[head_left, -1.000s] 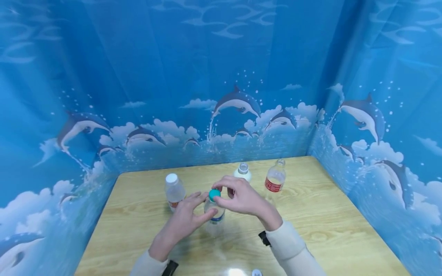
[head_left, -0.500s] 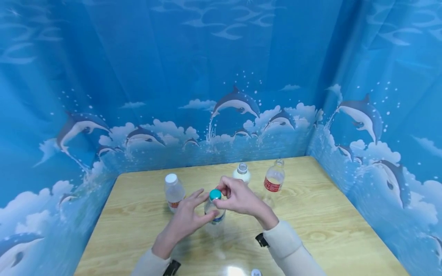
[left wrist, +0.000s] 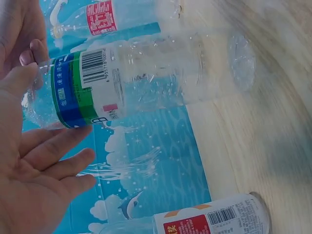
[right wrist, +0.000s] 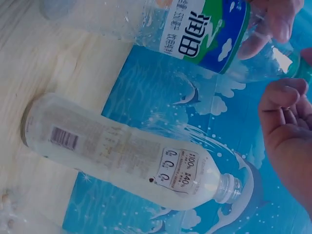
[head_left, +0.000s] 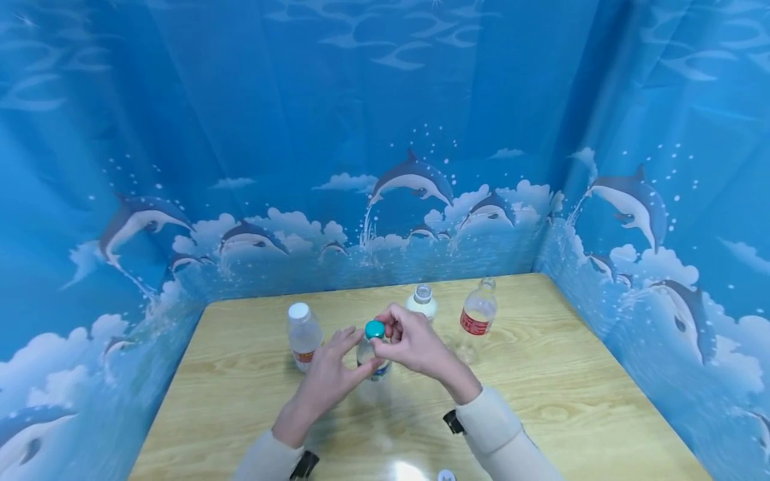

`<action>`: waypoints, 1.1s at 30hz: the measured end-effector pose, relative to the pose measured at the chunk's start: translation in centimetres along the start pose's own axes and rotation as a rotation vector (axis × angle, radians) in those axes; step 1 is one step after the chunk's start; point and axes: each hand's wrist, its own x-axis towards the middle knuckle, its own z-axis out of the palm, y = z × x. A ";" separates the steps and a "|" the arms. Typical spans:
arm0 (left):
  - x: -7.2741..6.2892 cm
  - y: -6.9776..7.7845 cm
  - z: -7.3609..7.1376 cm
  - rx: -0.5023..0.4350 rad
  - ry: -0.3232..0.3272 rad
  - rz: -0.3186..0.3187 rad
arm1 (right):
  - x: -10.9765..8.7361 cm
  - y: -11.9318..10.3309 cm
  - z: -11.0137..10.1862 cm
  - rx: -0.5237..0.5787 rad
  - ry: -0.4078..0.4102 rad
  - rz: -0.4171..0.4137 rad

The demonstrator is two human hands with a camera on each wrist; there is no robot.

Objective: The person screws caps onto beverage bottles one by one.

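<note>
Bottle (left wrist: pixel 146 75) shifted slightly; between left hand (head_left: pixel 325 377) gripping it, right hand (head_left: pixel 416 344) pinching cap (head_left: pixel 375 329).

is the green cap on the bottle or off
The cap is on: it sits atop the bottle, pinched by the right hand. How tight, I cannot tell.

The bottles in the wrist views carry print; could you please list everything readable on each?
"润田": green-capped bottle
"935718": same bottle, beside its barcode
"100%", "40%", "0 0 0": milky bottle
Too small or unclear: remaining print, including the red-labelled bottle and white-capped bottle.
</note>
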 end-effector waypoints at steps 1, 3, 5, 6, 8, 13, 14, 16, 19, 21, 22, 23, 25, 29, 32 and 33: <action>0.2 -0.1 0.1 0.012 0.009 0.007 | 0.1 0.0 0.0 -0.027 0.011 -0.011; 0.8 -0.1 0.2 0.030 0.023 0.020 | 0.4 -0.1 0.0 -0.092 0.034 -0.038; 1.3 -0.3 0.1 0.056 0.039 0.032 | 0.7 -0.2 -0.1 -0.157 0.053 -0.062; 1.6 -0.3 0.1 0.066 0.042 0.031 | 0.9 -0.3 -0.1 -0.194 0.061 -0.070; 2.2 -0.5 0.0 0.072 0.035 0.013 | 1.3 -0.4 -0.2 -0.258 0.065 -0.078; 3.6 -0.7 -0.2 0.086 -0.003 -0.099 | 2.5 -0.9 -0.4 -0.378 0.040 -0.049; 3.9 -0.8 -0.2 0.093 -0.009 -0.123 | 2.8 -1.0 -0.4 -0.393 0.031 -0.040; 4.3 -0.8 -0.3 0.112 -0.019 -0.173 | 3.4 -1.1 -0.4 -0.416 0.021 -0.025; 5.0 -0.8 -0.3 0.150 -0.034 -0.228 | 4.1 -1.0 -0.3 -0.432 0.012 -0.001; 5.3 -0.8 -0.3 0.178 -0.037 -0.249 | 4.4 -0.9 -0.3 -0.428 0.012 0.013; 5.4 -0.8 -0.3 0.187 -0.039 -0.254 | 4.5 -0.9 -0.2 -0.425 0.013 0.021; 5.4 -0.9 -0.3 0.195 -0.039 -0.259 | 4.6 -0.9 -0.2 -0.420 0.013 0.026; 5.5 -1.0 -0.2 0.202 -0.039 -0.261 | 4.6 -0.8 -0.1 -0.419 0.020 0.028; 5.7 -1.3 -0.4 0.173 -0.075 -0.263 | 4.5 -0.7 0.0 -0.426 0.031 0.003; 5.8 -1.4 -0.7 0.139 -0.092 -0.254 | 4.4 -0.6 0.0 -0.433 0.049 -0.018; 5.9 -1.5 -0.8 0.130 -0.093 -0.250 | 4.3 -0.6 0.0 -0.433 0.057 -0.024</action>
